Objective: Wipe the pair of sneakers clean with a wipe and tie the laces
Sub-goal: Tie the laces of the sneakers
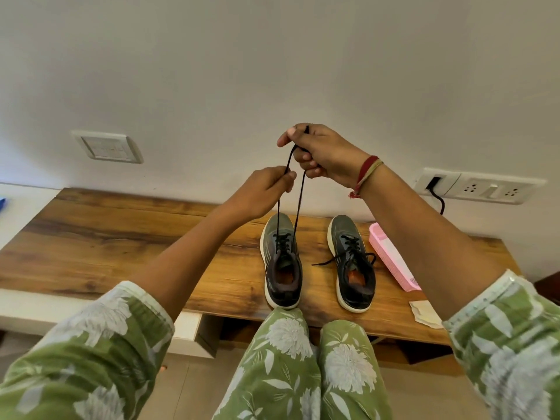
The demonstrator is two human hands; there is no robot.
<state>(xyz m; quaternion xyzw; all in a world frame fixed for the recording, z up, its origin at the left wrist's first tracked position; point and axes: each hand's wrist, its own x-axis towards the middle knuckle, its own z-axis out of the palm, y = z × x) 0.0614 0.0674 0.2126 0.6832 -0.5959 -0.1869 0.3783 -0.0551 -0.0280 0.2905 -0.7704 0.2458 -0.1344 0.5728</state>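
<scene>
On the wall at the far left is a white square switch plate [107, 146]. Below it runs the long brown wooden table [106, 237]. Next comes the person's left hand [266, 189], up above the table, its grip closed in a pinch on one strand of the thin black lace [280, 207]. That lace goes almost straight up from the grey and black sneaker with the white sole [281, 268]. This shoe stands on the table right under both hands, toe to the wall and heel at the near edge. The right hand [318, 153] is just beside the left one and a bit higher. Its grip is curled tight round the lace too, and the lace tip pokes out on top. So the shoe lies below both grips, its long side points away from the person, and the two strands run up close together, pulled tight. I think the next move is to cross them for the first knot, and both hands look about as near. To the right stands the second grey and black sneaker [353, 268], its lace loose and not tied. Just beside it lies a pink plastic basket [391, 259]. Near the table's front edge is a small crumpled beige wipe [425, 313]. Up on the wall is a white socket strip [485, 186].
</scene>
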